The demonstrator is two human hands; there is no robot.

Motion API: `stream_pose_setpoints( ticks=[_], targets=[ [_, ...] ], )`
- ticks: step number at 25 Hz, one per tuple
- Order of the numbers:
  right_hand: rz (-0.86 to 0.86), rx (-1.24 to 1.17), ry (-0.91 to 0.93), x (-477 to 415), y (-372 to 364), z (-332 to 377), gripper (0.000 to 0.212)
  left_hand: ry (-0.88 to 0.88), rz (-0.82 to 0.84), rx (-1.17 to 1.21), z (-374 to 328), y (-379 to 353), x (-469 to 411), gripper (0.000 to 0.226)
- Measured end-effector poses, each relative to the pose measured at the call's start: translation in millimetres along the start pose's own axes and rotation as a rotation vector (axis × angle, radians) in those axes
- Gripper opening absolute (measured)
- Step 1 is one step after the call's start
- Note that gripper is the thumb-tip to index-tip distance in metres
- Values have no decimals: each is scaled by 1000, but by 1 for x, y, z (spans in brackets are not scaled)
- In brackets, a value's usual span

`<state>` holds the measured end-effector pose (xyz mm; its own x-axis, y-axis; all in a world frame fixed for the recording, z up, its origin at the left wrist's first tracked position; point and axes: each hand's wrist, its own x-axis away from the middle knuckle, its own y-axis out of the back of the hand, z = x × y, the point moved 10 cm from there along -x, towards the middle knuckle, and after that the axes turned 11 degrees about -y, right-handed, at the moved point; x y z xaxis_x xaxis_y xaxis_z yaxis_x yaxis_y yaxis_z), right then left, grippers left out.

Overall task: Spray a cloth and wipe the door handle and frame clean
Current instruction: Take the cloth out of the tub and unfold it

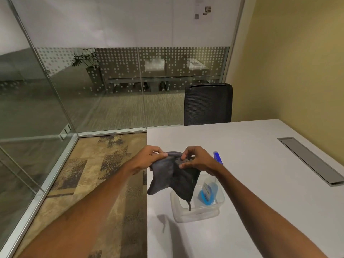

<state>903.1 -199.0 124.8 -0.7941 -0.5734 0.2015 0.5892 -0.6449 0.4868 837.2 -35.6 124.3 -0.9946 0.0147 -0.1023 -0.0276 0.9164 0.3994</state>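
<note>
Hands first: your left hand [149, 157] and right hand [195, 160] each pinch the top edge of the grey cloth [175, 175], held above the clear tub [197, 211] on the white table [260, 164]. Spread it flat before reaching for the blue spray bottle [207, 192] standing in that tub.

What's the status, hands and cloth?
Left hand and right hand both pinching cloth at its top edge, held above tub. Spray bottle in tub, untouched. Nothing in the way.
</note>
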Motion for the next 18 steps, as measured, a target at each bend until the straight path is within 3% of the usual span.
stream_pose_setpoints(
  ticks=[3,5,7,11,14,18],
  targets=[
    [60,-88,-29,0,1,0,30,-12,170,-32,-8,-5,6,34],
    [127,-73,-73,0,-1,-4,36,-21,277,-163,-10,-6,9,30],
    [212,57,-104,1,-5,-6,31,-35,244,-192,-15,3,7,15],
    [345,298,-103,2,-22,-3,30,-46,133,-70,-34,8,0,13],
    [307,255,-60,2,-34,8,44,-22,113,-17,-39,-2,-9,11],
    [175,106,59,0,-29,26,30,-106,204,-159,-57,-4,-14,7]
  ],
)
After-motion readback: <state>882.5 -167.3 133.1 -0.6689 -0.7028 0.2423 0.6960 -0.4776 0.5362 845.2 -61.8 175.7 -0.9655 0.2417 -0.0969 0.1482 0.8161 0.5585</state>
